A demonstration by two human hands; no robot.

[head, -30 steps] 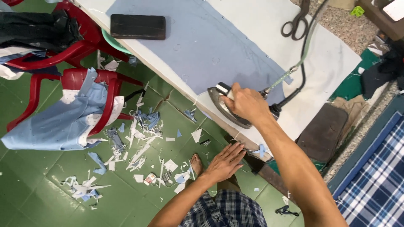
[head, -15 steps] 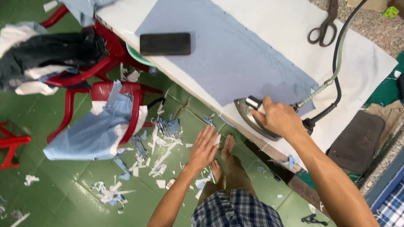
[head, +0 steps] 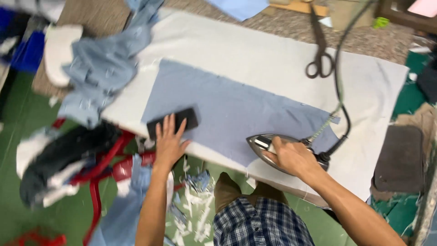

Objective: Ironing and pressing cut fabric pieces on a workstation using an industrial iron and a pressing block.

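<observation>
My right hand (head: 292,157) grips the handle of a metal clothes iron (head: 268,148) that rests on the near edge of a white padded board (head: 255,54). A piece of blue-grey cloth (head: 236,109) lies flat on the board, and the iron's tip sits on its near edge. My left hand (head: 169,142) lies flat with fingers spread on a black rectangular block (head: 175,120) at the cloth's left corner. The iron's dark cord (head: 339,82) runs up across the board.
Black scissors (head: 318,59) lie on the board's far right part. A heap of blue cloth (head: 102,68) hangs over the left end. A red plastic chair (head: 104,168) with clothes stands below left, and cloth scraps (head: 195,205) litter the green floor. A dark mat (head: 400,159) lies at the right.
My left hand has risen from down by the floor and come onto the black block on the board. My right hand stays on the iron. The view has tilted up towards the board.
</observation>
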